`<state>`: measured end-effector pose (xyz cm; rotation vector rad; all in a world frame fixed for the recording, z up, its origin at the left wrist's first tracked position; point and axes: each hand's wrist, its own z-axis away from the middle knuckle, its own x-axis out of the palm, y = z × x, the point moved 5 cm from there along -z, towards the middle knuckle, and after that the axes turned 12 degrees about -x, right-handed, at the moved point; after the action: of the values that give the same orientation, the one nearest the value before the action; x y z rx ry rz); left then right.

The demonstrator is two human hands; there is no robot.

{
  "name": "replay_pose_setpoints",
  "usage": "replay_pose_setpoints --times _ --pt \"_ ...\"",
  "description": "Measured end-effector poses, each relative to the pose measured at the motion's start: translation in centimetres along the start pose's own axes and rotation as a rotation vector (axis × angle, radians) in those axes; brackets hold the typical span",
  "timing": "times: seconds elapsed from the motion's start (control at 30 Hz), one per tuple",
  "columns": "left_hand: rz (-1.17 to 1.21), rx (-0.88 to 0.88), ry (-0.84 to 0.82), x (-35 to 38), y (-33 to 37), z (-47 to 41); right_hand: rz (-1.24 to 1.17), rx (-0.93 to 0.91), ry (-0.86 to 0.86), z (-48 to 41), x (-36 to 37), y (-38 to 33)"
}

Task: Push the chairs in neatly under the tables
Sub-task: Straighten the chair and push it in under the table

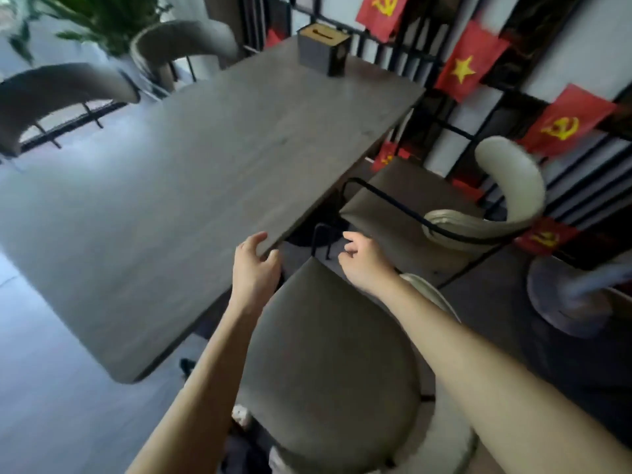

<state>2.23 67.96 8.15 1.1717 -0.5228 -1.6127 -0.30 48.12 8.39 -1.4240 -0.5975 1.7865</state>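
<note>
A grey wood-grain table (212,186) fills the middle of the view. Right below me stands a chair with a grey-brown seat (328,364), pulled out from the table's near corner. My left hand (254,268) hovers at that corner, fingers spread, its fingertips beside the table edge. My right hand (364,265) hangs over the front of the seat, fingers loosely curled and holding nothing. A second chair (444,206) with a cream backrest and black metal frame stands to the right, its seat partly under the table.
Two more grey curved-back chairs, one (61,94) and another (184,42), stand at the table's far side. A dark tissue box (323,49) sits on the far end. Black railing with red flags (468,68) runs along the right. A round stand base (567,302) rests on the floor at right.
</note>
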Motion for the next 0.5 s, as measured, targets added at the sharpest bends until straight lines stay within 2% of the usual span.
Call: replay_pose_setpoints --times 0.17,0.5 --pt "0.038 -0.096 0.122 1.7 -5.3 7.1 0.139 -0.05 -0.187 2.9 -0.2 3.0" --pt "-0.028 -0.206 0.239 6.2 -12.2 16.0 0.332 -0.048 -0.223 6.5 -1.4 11.4"
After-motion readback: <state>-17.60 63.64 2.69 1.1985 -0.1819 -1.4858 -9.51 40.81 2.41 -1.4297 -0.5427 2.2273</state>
